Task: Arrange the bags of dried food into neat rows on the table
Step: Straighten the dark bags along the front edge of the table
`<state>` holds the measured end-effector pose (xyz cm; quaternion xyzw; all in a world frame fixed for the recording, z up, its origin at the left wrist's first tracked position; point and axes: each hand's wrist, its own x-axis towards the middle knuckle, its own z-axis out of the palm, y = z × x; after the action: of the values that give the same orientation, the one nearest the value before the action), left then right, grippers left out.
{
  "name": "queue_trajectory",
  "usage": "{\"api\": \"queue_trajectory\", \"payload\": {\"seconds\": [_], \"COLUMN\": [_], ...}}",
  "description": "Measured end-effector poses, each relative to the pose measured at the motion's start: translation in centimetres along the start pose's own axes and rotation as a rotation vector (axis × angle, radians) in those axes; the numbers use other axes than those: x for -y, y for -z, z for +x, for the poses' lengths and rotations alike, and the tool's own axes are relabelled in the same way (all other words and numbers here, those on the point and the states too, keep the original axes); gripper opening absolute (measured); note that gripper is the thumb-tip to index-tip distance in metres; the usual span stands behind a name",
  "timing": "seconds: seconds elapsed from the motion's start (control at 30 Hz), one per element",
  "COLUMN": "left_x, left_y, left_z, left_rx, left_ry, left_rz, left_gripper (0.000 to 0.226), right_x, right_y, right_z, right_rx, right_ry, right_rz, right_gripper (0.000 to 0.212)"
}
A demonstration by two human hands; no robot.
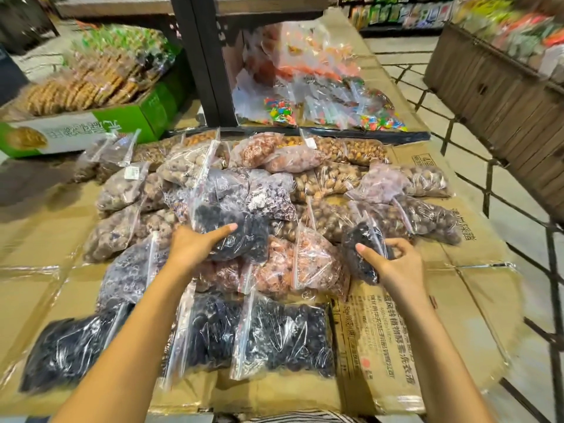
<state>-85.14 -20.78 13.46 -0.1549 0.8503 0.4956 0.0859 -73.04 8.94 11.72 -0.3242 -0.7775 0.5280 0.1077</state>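
The left hand (195,244) holds a dark bag (241,236) on top of the pile (305,178) in the middle of the table (457,300). The right hand (396,267) holds a small dark bag (361,254) at the right side of the pile (its fingers are curled around it). Three dark bags (280,331) lie in a row near the person. Pink bags (314,264) lie just behind them.

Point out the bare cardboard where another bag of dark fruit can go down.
Bare cardboard lies right of the front row of dark fruit bags, under the right hand. Another bare strip runs along the left edge. The middle, around the left hand, is piled with overlapping bags.
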Motion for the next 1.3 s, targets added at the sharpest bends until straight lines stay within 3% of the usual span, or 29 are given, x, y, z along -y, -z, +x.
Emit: {"api": "queue_trajectory", "payload": {"seconds": [0.1, 0.23, 0.3, 0.43, 0.57, 0.6, 0.67, 0.73, 0.8, 0.87, 0.97, 1.07, 1.17, 1.23, 1.3], "left_x": [0.9, 2.1, 2.7, 3.3, 4.4, 4.7, 4.8, 5.2, 5.6, 5.9, 6.5, 7.0, 7.8, 8.3, 8.6], "left_y": [0.6, 0.2, 0.0, 0.2, 0.7, 0.9, 1.1, 1.2, 1.3, 1.3, 1.4, 1.9, 2.9, 3.5, 3.7], "left_z": [-0.4, -1.6, -2.1, -3.9, -5.0, -5.3, -6.4, -7.1, -7.9, -8.3, -8.4, -8.7, -8.5, -8.4, -8.5], "left_rx": [0.078, 0.051, 0.01, -0.073, -0.112, -0.113, -0.112, -0.119, -0.129, -0.124, -0.116, -0.119, -0.119, -0.097, -0.076], "left_ry": [-0.005, -0.062, -0.052, -0.079, -0.106, -0.098, -0.093, -0.084, -0.066, -0.045, 0.013, 0.042, 0.044, 0.04, 0.044], "left_rz": [-0.08, -0.203, -0.303, -0.442, -0.481, -0.495, -0.515, -0.532, -0.552, -0.567, -0.602, -0.709, -0.71, -0.692, -0.675], "left_gripper": [0.121, 0.112, 0.12, 0.115, 0.105, 0.095, 0.087, 0.107, 0.131, 0.138, 0.125, 0.092, 0.051, 0.056, 0.086], "right_x": [-0.2, 1.2, 1.5, 0.8, -0.7, -1.4, -3.0, -4.8, -6.2, -7.0, -7.0, -6.7, -7.9, -8.9, -9.5], "right_y": [1.5, 2.1, 1.0, -1.3, 0.3, 1.0, 2.0, 2.0, 1.2, 0.2, -0.1, 1.0, 2.4, 2.7, 2.6], "right_z": [-1.2, -3.5, -5.0, -7.0, -6.4, -6.1, -5.4, -4.3, -3.5, -3.1, -2.5, -1.9, -1.9, -2.2, -2.7], "right_rx": [0.062, 0.251, 0.322, 0.607, 0.512, 0.509, 0.503, 0.535, 0.625, 0.632, 0.569, 0.641, 0.716, 0.795, 0.811], "right_ry": [-0.017, -0.02, 0.002, -0.054, 0.1, 0.122, 0.22, 0.373, 0.422, 0.423, 0.453, 0.451, 0.505, 0.4, 0.329], "right_rz": [-0.104, -0.26, -0.395, -0.199, -0.18, -0.224, -0.479, -0.7, -0.675, -0.542, -0.474, -0.513, -0.728, -0.775, -0.746], "right_gripper": [0.062, 0.034, 0.035, 0.041, 0.033, 0.039, 0.07, 0.104, 0.116, 0.115, 0.105, 0.096, 0.1, 0.106, 0.107]}}
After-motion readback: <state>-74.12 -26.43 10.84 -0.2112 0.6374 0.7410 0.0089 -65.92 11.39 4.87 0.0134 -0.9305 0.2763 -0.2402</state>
